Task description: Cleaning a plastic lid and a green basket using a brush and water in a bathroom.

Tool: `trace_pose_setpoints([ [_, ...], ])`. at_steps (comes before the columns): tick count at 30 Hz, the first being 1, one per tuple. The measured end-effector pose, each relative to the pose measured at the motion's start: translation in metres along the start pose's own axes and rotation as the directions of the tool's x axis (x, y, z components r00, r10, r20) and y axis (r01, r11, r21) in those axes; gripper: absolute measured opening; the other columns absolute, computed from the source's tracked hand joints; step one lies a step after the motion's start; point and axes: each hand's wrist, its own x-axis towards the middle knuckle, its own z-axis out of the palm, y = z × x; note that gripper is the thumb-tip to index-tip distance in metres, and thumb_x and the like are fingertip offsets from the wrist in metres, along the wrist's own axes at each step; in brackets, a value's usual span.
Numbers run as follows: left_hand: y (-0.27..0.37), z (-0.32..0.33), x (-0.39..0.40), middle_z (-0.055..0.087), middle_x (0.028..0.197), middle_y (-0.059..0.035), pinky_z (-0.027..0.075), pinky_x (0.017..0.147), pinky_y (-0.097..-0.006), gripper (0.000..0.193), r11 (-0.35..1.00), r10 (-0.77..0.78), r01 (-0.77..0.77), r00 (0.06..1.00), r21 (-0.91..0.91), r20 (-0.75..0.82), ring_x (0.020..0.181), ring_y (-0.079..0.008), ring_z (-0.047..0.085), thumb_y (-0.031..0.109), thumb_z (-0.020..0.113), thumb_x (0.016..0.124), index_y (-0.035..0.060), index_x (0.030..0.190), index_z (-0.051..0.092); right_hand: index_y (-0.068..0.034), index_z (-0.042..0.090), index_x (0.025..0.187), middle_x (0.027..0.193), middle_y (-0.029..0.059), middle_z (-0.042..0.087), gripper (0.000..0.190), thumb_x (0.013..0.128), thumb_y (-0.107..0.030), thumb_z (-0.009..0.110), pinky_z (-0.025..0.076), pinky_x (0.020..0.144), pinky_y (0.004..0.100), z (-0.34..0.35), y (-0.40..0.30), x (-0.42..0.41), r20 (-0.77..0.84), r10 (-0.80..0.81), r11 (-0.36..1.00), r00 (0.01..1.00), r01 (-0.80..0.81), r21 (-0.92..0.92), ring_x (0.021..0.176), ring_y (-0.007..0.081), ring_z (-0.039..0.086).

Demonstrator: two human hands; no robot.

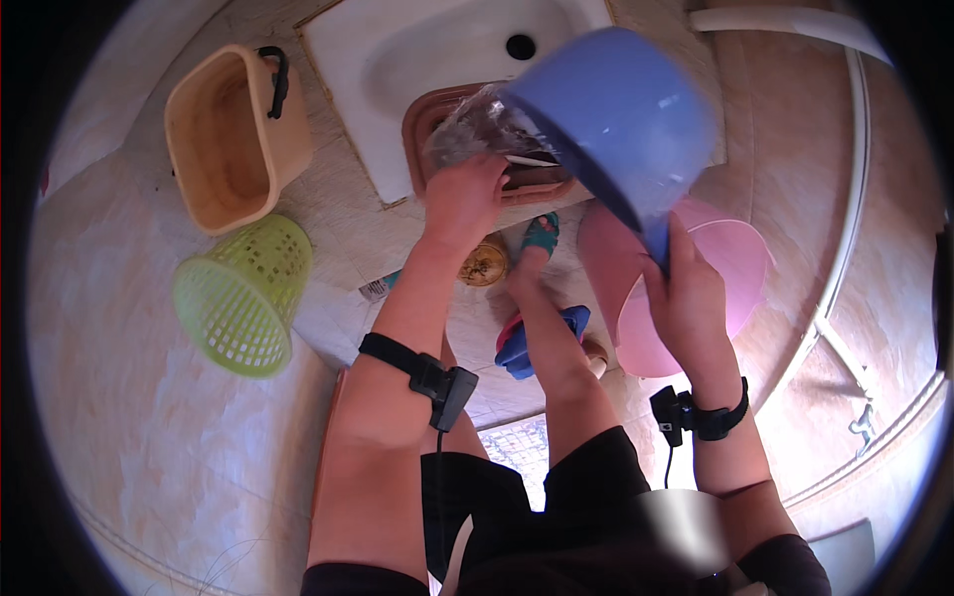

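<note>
My right hand (689, 305) grips the handle of a blue plastic dipper (626, 127), which is tilted to the left. Clear water (484, 123) pours from its rim into a brown plastic basin (415, 141). My left hand (463, 197) is at the basin's near left side, its fingers partly hidden; whether they hold anything is unclear. Beside them in the basin lies a thin whitish strip or edge (531, 161). The basin rests at the near edge of a white squat toilet pan (343, 82).
A beige bucket (291, 141) with a black handle and a green perforated plastic basket (246, 298) lie at the left. A pink bucket (693, 298) is at the right. A floor drain (483, 265) and blue cloth (518, 350) are near my feet. White pipes (842, 246) run along the right wall.
</note>
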Motion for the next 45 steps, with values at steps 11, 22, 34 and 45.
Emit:
trace_pose_setpoints([
  [11, -0.056, 0.032, -0.043, 0.065, 0.084, -0.0055, 0.047, 0.07, -0.0266, 0.017, 0.7, -0.485, 0.437, 0.871, -0.565, 0.074, 0.074, -0.0155, 0.06, 0.011, 0.07, 0.076, 0.0069, 0.092, 0.065, -0.002, 0.049, 0.098, 0.073, 0.005, 0.053, 0.013, 0.094, -0.014, 0.048, 0.044, 0.053, 0.0245, 0.029, 0.142, -0.137, 0.271, 0.711, 0.201, 0.649, -0.556, 0.806, 0.055, 0.0122, 0.052],
  [22, -0.078, 0.05, -0.063, 0.063, 0.079, -0.0097, 0.045, 0.067, -0.0301, 0.018, 0.774, -0.428, 0.405, 0.901, -0.487, 0.07, 0.074, -0.0183, 0.06, 0.014, 0.065, 0.082, 0.0062, 0.098, 0.062, -0.003, 0.044, 0.127, 0.126, 0.0212, 0.047, 0.053, 0.076, -0.007, 0.06, 0.038, 0.098, 0.0412, 0.072, 0.149, -0.035, -0.247, 0.061, 0.998, 0.967, -0.057, 0.027, 0.118, 0.0381, 0.044],
  [34, -0.028, 0.032, -0.051, 0.064, 0.076, -0.0136, 0.047, 0.066, -0.0344, 0.015, 0.762, -0.467, 0.449, 0.88, -0.466, 0.084, 0.071, -0.0284, 0.061, 0.018, 0.064, 0.082, 0.0052, 0.089, 0.061, -0.008, 0.056, 0.105, 0.099, 0.0151, 0.06, 0.023, 0.083, -0.01, 0.052, 0.043, 0.087, 0.044, 0.131, 0.122, 0.107, 0.403, -0.075, 0.981, 0.912, 0.14, -0.135, 0.1, 0.0329, 0.055],
  [45, -0.036, 0.052, -0.075, 0.039, 0.133, -0.0177, 0.035, 0.099, -0.0359, 0.024, 0.897, -0.344, 0.235, 0.903, -0.374, -0.259, 0.119, -0.032, 0.044, 0.002, 0.071, 0.063, 0.0112, 0.085, 0.069, -0.006, 0.057, 0.102, 0.089, 0.0163, 0.061, 0.023, 0.079, -0.006, 0.059, 0.046, 0.072, 0.0445, 0.037, 0.144, 0.021, 0.013, -0.119, 0.979, 0.993, 0.119, -0.168, 0.085, 0.0363, 0.058],
])
